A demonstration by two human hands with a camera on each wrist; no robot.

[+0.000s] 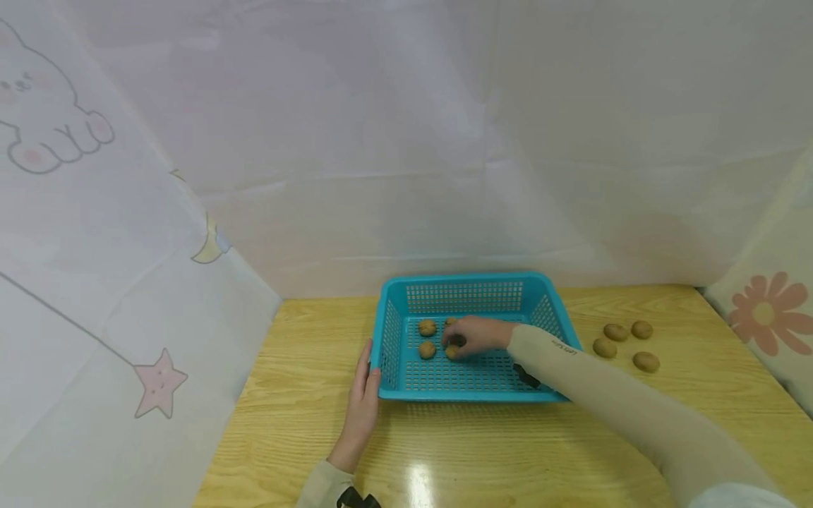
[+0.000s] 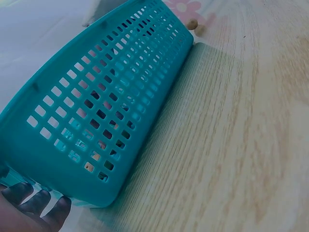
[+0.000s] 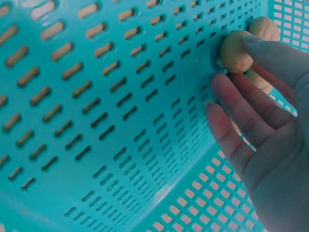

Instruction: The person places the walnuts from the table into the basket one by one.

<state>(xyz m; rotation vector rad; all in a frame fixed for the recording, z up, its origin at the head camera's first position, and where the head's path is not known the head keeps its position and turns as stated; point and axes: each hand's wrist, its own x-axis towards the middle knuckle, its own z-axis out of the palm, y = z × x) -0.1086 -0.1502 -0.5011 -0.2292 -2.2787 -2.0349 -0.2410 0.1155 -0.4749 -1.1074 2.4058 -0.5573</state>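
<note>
A blue plastic basket [image 1: 460, 396] with slotted walls sits on the table. At its left end, my left hand [image 1: 363, 406] grips the side, thumb at the rim and fingers along the outside; the fingertips [image 2: 58, 210] show by the basket's corner in the left wrist view. My right hand [image 1: 476, 334] reaches inside and pinches a walnut [image 3: 236, 51] low over the basket floor, the thumb on top of it. Other walnuts lie close by, one at the back left [image 1: 427, 327] and one in front of it [image 1: 427, 349]. Another walnut [image 1: 450, 322] is partly hidden behind the right hand.
Several more walnuts [image 1: 646, 362] lie loose on the wooden table [image 1: 292, 381] to the right of the basket. A pale printed cloth [image 1: 444, 141] hangs behind and at both sides. The right forearm [image 1: 610, 402] crosses over the basket's right front corner.
</note>
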